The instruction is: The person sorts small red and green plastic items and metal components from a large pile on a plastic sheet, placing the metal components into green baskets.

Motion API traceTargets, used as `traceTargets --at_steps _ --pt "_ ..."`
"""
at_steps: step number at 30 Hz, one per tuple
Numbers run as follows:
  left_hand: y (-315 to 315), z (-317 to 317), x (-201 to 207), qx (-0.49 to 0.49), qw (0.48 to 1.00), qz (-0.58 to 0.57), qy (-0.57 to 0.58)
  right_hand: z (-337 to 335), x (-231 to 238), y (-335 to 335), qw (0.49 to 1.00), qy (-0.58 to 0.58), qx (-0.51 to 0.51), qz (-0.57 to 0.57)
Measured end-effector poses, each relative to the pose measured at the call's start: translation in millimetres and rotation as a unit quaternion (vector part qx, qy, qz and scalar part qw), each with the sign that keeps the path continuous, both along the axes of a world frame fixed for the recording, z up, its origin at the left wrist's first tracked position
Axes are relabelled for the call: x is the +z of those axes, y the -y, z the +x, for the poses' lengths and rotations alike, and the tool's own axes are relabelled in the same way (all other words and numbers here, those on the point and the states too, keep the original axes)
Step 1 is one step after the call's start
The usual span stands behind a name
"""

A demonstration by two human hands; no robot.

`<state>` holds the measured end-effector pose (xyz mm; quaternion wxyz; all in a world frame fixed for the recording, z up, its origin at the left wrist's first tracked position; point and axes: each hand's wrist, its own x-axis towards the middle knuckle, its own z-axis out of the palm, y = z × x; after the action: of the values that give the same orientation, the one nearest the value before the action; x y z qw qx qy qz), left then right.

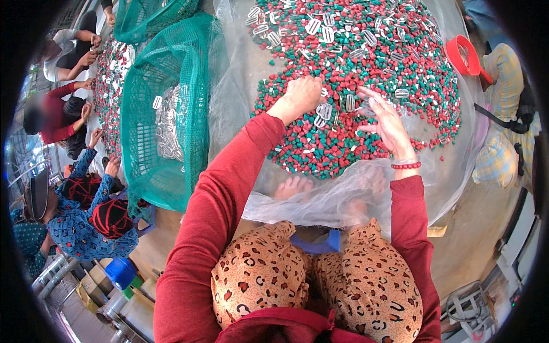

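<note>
A wide layer of small red and green chips point(320, 150) covers a clear plastic sheet point(229, 108) in front of me. Flat silver slotted buckles point(323, 111) are scattered through it. My left hand point(302, 98) is closed just above the chips, its fingers curled down, and whatever it may hold is hidden. To its right, my right hand point(389, 123) is spread open over the pile with nothing visible in it. A single buckle point(350, 103) lies between the two hands.
A green mesh-lined basket point(197, 131) at the left holds a heap of buckles point(169, 128); another green basket point(151, 14) stands beyond. A red container point(462, 55) sits at the right edge of the chips. Several people work over another pile point(111, 74) at far left.
</note>
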<state>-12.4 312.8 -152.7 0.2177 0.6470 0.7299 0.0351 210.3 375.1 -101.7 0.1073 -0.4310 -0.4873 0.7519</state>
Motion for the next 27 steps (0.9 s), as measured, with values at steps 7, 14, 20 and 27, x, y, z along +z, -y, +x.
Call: traceTargets --at_steps 7,14,20,27 --pt "22 -27 28 0.209 0.883 -0.013 0.421 -12 -68 -15 0.845 0.225 0.125 0.469" --pt "46 -11 47 0.164 0.59 -0.055 0.788 -38 -69 34 0.807 0.184 0.257 0.5" --pt "29 1 38 0.062 0.918 0.11 0.377 -15 -48 47 0.966 0.08 0.071 0.236" --pt "28 26 6 0.012 1.0 0.003 -0.005 -1 -43 29 0.997 -0.011 -0.073 -0.03"
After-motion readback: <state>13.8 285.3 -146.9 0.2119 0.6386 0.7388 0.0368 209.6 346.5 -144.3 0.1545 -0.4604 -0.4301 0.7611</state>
